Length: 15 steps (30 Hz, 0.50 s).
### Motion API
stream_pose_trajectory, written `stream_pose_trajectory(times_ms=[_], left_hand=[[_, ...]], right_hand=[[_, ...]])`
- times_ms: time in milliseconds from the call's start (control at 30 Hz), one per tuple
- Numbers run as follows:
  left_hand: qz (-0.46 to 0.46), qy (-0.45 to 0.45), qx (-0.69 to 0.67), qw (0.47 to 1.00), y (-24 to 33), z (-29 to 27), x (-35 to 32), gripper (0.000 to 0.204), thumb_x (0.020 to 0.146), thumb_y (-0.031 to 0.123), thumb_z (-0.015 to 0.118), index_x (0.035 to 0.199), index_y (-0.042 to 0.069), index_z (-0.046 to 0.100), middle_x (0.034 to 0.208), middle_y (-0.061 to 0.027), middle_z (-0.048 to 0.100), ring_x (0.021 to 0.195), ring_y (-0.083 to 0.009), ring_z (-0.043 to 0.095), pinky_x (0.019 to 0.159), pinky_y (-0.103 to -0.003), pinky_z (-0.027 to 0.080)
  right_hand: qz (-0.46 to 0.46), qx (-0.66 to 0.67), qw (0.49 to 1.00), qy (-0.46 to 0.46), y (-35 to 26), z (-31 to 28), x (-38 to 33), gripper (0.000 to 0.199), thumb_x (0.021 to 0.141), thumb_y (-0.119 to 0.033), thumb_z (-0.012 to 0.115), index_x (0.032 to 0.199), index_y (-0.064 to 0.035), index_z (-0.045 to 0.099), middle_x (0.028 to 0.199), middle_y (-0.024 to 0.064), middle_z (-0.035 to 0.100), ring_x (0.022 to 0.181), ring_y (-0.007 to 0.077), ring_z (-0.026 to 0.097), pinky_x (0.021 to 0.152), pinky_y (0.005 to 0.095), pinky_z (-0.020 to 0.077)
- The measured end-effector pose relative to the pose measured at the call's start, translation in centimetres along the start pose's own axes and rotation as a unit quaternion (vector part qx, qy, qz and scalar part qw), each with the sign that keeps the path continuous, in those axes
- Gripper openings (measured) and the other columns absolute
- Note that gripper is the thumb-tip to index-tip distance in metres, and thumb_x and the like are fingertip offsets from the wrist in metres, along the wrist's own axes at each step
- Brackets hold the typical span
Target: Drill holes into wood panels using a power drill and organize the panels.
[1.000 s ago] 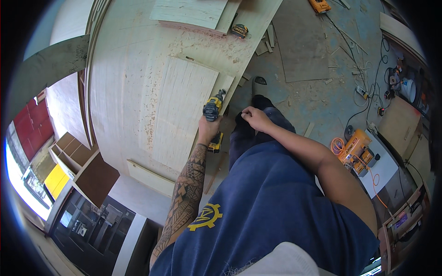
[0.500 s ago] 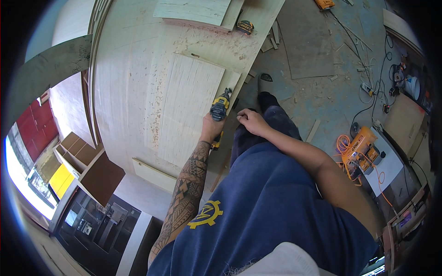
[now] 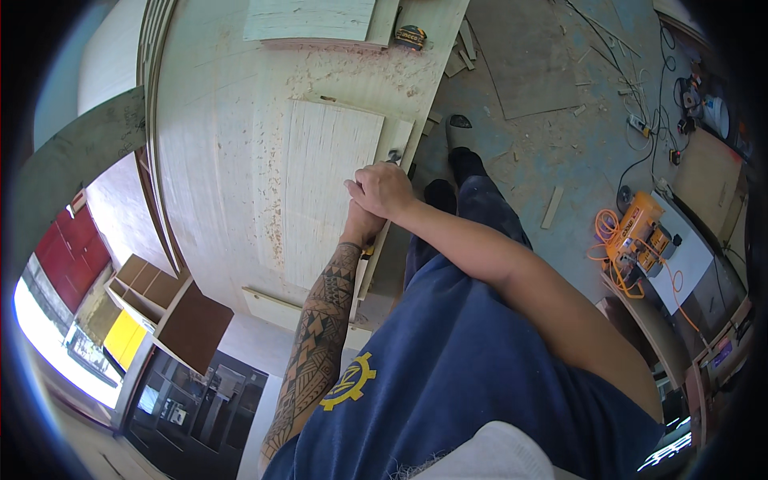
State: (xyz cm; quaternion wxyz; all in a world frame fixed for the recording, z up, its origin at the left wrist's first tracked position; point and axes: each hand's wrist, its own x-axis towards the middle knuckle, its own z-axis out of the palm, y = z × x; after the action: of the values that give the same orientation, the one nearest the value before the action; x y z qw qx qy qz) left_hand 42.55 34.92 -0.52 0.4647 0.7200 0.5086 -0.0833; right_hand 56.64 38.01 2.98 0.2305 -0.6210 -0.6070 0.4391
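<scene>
My left hand [image 3: 364, 223] is closed around the grip of a yellow and black cordless drill [image 3: 368, 251], with a bit of its base showing below the wrist. Over the drill's body lies my right hand [image 3: 385, 189], its fingers curled down and touching the left hand; most of the tool is hidden under both. The dark drill bit [image 3: 394, 155] meets the pale wooden board [image 3: 404, 132] near its right edge. A wider pale panel [image 3: 328, 168] lies beside it, under my left hand.
The workbench top [image 3: 216, 160] carries wood shavings, stacked boards [image 3: 312, 20] and a tape measure [image 3: 410, 37]. Offcuts [image 3: 552, 206] and cables [image 3: 656, 120] lie on the floor at right, near an orange compressor [image 3: 636, 232]. A wooden cabinet [image 3: 196, 320] stands at left.
My right hand has moved left from by my thigh onto the drill, covering it. The left hand keeps its hold on the drill. The whole view has shifted slightly.
</scene>
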Motion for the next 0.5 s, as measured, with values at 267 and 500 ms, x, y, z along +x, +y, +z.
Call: stream_pose_trajectory(times_ms=[267,500], left_hand=[[-0.007,-0.019,0.001,1.000,-1.3,-0.3,0.1,0.047,0.092,0.019,0.067,0.135,0.005,0.055,0.141,-0.0198,0.053,0.134,-0.0364,0.047,0.113,-0.045,0.037],[0.006,-0.062,0.053,0.997,-0.3,-1.4,0.2,0.045,0.093,0.018,0.065,0.135,0.004,0.055,0.139,-0.0199,0.055,0.131,-0.0369,0.050,0.111,-0.045,0.039]], right_hand=[[-0.012,0.014,0.991,0.131,0.3,0.8,-0.4,0.034,0.084,-0.035,0.072,0.064,-0.0068,0.068,0.068,0.0120,0.068,0.069,0.0315,0.068,0.069,0.0439,0.0546],[0.012,0.023,0.992,0.122,0.0,0.4,-0.2,0.028,0.084,-0.029,0.067,0.066,-0.0067,0.069,0.070,0.0147,0.070,0.072,0.0337,0.069,0.077,0.0464,0.0550]])
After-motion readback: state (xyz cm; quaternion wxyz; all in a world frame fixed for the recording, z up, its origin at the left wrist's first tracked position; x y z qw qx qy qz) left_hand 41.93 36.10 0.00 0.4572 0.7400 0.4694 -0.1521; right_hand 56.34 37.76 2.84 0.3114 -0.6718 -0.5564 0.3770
